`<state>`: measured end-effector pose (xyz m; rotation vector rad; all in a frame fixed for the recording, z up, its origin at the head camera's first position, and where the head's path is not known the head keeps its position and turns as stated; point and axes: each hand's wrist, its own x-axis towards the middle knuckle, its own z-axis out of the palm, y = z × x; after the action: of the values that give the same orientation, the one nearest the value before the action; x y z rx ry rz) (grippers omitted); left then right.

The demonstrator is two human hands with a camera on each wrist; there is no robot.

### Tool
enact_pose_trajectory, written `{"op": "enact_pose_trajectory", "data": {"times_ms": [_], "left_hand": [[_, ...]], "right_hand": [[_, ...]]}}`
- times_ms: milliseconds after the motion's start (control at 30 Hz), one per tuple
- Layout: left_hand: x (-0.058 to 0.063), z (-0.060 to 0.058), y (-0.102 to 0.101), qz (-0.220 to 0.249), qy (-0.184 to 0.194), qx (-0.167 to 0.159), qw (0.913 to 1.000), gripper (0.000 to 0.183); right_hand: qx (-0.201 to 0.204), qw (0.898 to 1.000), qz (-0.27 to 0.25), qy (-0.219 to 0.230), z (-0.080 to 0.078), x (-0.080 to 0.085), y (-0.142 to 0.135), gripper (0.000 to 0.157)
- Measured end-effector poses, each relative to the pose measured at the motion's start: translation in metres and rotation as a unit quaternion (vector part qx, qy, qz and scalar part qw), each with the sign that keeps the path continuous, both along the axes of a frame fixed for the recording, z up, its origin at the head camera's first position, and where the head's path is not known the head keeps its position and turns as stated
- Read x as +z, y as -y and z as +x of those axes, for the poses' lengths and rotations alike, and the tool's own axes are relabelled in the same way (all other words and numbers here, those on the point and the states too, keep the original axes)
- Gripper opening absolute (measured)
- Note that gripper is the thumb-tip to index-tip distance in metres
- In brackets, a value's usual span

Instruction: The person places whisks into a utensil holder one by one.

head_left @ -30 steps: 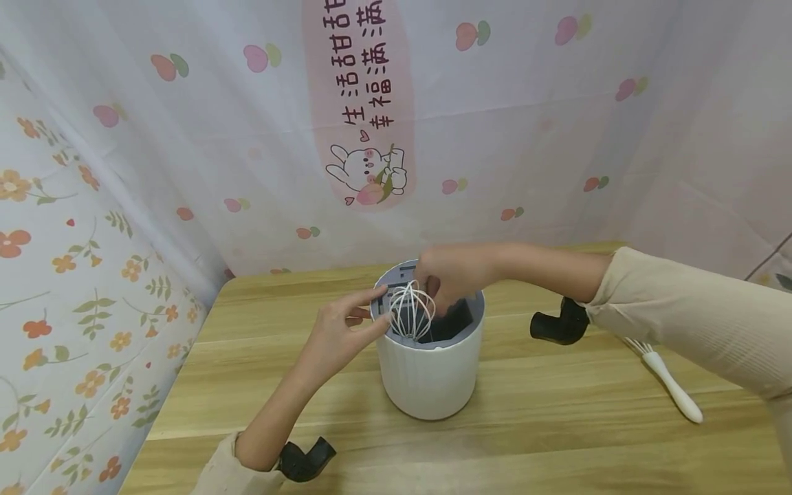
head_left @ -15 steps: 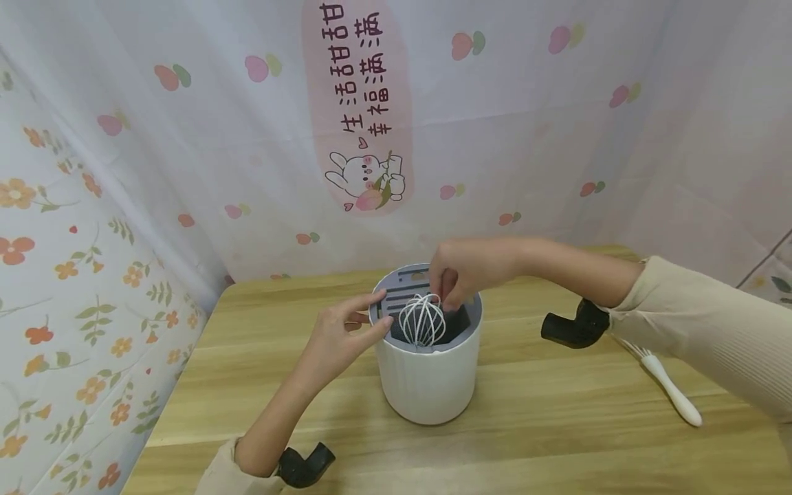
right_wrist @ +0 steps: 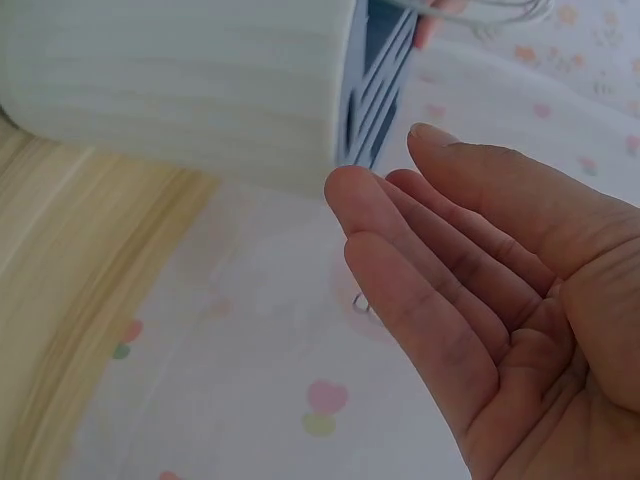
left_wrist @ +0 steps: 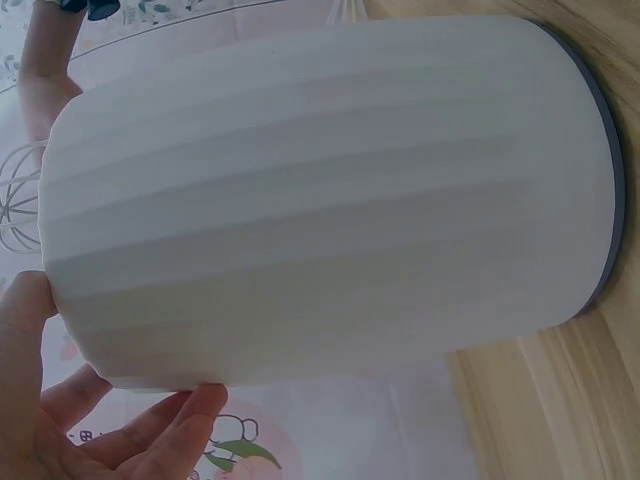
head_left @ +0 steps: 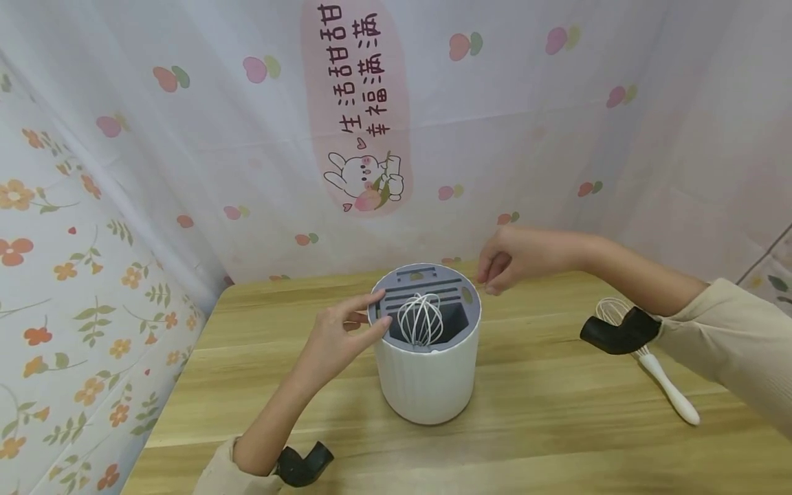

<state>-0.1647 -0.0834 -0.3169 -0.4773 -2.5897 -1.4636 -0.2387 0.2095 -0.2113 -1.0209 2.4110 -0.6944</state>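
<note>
A white round utensil holder (head_left: 427,385) with a grey slotted top (head_left: 427,280) stands upright on the table. In its larger front opening a whisk (head_left: 421,322) stands wire head up, its handle hidden inside. My left hand (head_left: 346,324) holds the holder's left rim, thumb at the front edge and fingers along the side, as the left wrist view shows. My right hand (head_left: 518,258) hovers just right of the rim, holding nothing. In the right wrist view its fingers (right_wrist: 410,300) are relaxed and lightly bent, apart from the holder.
On the wooden table (head_left: 544,426) a second whisk (head_left: 668,388) with a white handle lies at the right, partly behind the black wrist mount (head_left: 621,331). A patterned curtain (head_left: 495,137) hangs along the back edge, and a floral one (head_left: 74,309) at the left.
My right hand has let go of the whisk and moved right, away from the holder. The whisk now stands in the opening by itself. My left hand stays at the rim.
</note>
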Motion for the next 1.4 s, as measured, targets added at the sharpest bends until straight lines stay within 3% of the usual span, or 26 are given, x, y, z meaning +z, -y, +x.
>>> {"op": "enact_pose_trajectory", "data": {"times_ms": [333, 700, 1200, 1400], "left_hand": [[0.000, -0.003, -0.001, 0.000, 0.002, 0.004, 1.0000, 0.040], [-0.001, -0.002, 0.000, 0.005, 0.002, -0.003, 1.0000, 0.041], [-0.003, 0.000, 0.002, 0.010, 0.010, 0.004, 0.9999, 0.041], [-0.003, 0.000, 0.002, 0.005, 0.012, 0.005, 0.9999, 0.040]], "right_hand": [[-0.066, 0.997, -0.008, 0.038, -0.008, -0.019, -0.052, 0.026], [-0.143, 0.986, 0.004, 0.083, -0.003, -0.046, -0.105, 0.038], [-0.157, 0.979, -0.025, 0.126, 0.006, -0.099, -0.191, 0.034], [-0.187, 0.972, -0.020, 0.139, 0.011, -0.123, -0.225, 0.035]]}}
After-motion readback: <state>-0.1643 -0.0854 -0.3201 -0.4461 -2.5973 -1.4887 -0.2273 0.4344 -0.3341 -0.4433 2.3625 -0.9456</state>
